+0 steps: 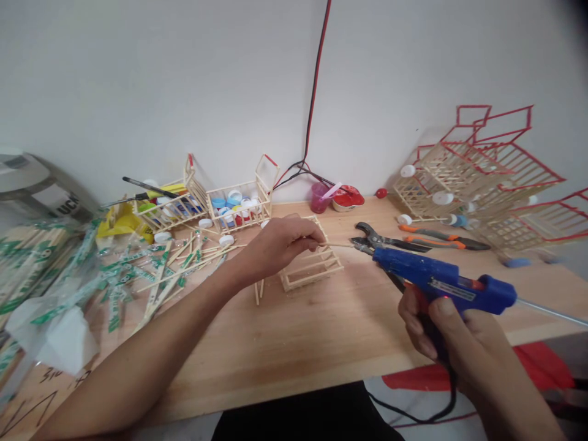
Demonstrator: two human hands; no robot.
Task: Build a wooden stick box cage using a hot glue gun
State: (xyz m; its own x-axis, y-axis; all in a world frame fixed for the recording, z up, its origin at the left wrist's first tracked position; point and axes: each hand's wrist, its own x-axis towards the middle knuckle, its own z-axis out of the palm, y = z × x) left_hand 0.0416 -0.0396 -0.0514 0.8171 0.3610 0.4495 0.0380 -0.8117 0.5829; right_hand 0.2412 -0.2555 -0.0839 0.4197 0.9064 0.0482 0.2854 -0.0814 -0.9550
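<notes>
My left hand pinches a thin wooden stick that points right, its tip meeting the nozzle of a blue glue gun. My right hand is wrapped round the gun's handle, its black cord hanging below the table edge. Just under the left hand lies a small frame of wooden sticks on the wooden table.
Pliers and an orange-handled tool lie behind the gun. Two stick baskets with bottle caps stand at the back, larger red-edged stick racks at right. Loose sticks and green-printed wrappers litter the left. A pink cup sits by the wall.
</notes>
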